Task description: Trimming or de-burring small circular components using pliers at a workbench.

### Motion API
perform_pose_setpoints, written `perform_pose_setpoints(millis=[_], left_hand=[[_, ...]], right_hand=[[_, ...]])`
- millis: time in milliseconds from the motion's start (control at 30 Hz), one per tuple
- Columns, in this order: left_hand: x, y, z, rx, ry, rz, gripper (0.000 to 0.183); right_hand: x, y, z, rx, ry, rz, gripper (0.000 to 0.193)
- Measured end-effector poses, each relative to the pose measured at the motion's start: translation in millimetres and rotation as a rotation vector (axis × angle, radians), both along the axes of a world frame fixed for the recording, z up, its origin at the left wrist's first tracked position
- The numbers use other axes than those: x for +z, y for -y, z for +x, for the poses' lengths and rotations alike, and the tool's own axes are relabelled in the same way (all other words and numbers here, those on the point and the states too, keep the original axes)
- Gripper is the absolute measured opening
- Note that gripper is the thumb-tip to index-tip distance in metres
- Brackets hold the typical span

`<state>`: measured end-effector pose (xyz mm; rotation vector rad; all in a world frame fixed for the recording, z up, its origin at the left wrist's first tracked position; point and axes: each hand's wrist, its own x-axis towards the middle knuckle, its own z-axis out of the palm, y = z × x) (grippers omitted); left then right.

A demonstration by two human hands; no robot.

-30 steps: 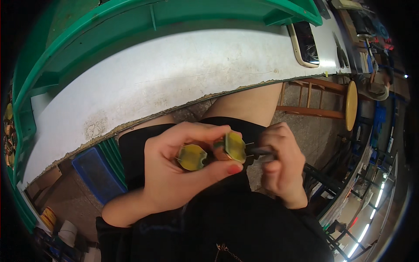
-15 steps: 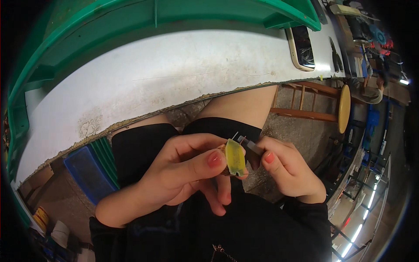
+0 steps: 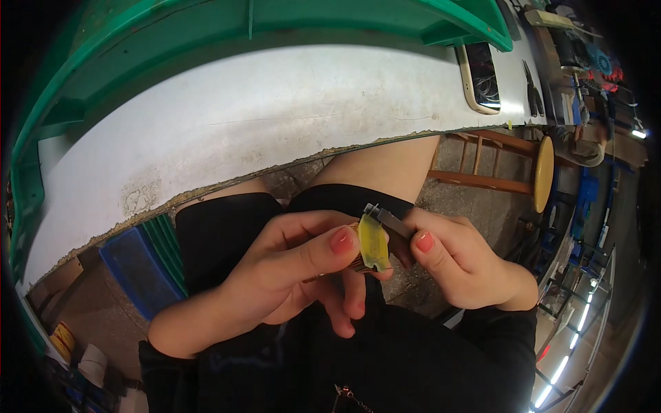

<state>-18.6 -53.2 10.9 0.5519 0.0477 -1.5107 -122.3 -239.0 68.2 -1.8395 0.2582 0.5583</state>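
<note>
My left hand (image 3: 289, 265) pinches a small coil wrapped in yellow tape (image 3: 374, 248) between thumb and fingers, above my lap. Copper-coloured windings or wire ends show beside the tape, and thin metal pins stick out of it. My right hand (image 3: 465, 265) is closed around a narrow, dark grey tool (image 3: 390, 221), whose exact kind I cannot make out. The tool's slim metal tip lies at the coil's upper end, by the pins, and seems to touch there. Part of the tool is hidden behind my right fingers.
A white worktop (image 3: 275, 96) with a worn edge stretches ahead, bearing a large green tray (image 3: 206, 27). A phone (image 3: 480, 79) and dark pliers-like tool (image 3: 532, 89) lie at its right. A wooden stool (image 3: 543, 173) stands right; a blue bin (image 3: 138, 272) sits lower left.
The grey tool has moved left and slightly up, its tip now over the coil's upper pins. My right wrist has swung outward to the right. The left hand has barely moved.
</note>
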Motion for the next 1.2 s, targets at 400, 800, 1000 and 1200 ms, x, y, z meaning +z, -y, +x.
perform_pose_setpoints(millis=[400,800,1000,1200], left_hand=[[-6,1,-4,0.101,0.028,0.033,0.041],[-6,4,-14,0.353,0.342,0.144,0.037],[-1,9,-15,0.411,0.259,0.118,0.033],[-7,8,-17,0.432,0.329,0.15,0.029]], right_hand=[[-1,-6,-2,-0.021,0.022,-0.154,0.019],[-4,2,4,0.008,-0.073,-0.125,0.023],[-8,0,3,-0.01,-0.019,-0.154,0.023],[-19,-7,-2,-0.017,0.098,-0.298,0.016]])
